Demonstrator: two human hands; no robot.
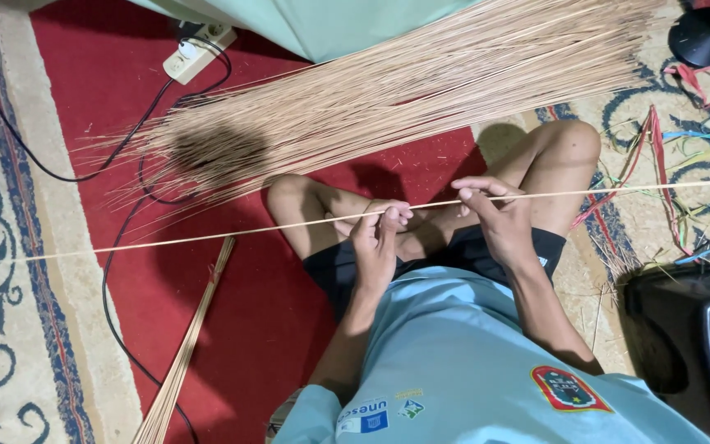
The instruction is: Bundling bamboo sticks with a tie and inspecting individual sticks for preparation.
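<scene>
Thing in hand: a single long thin stick [207, 233], pale tan, is held level across the lap, running from the far left over the red carpet [125, 99] to the far right edge.
Left hand [377, 238]: the fingers are closed on the stick from below, pinching it near its middle, just above the crossed legs.
Right hand [493, 215]: the fingers are clenched around the same stick, just beside the left hand, thumb on top.
Weight: it is judged very light; the long unsupported ends barely sag.
Stiffness: it is judged springy rather than rigid, likely to bend under pressure and to snap if folded sharply.
Surface: it appears dry and smooth, so some slip through a loose pinch is to be expected.
Where to hold: a close two-handed pinch near the middle, as shown, is judged best for control; a hold at one end would leave the tip whipping.
Nearby: a large fanned bundle of sticks [388, 90] lies beyond the knees; a smaller bundle [182, 362] lies on the carpet at the left; coloured strips [684, 164] are scattered at the right.
</scene>
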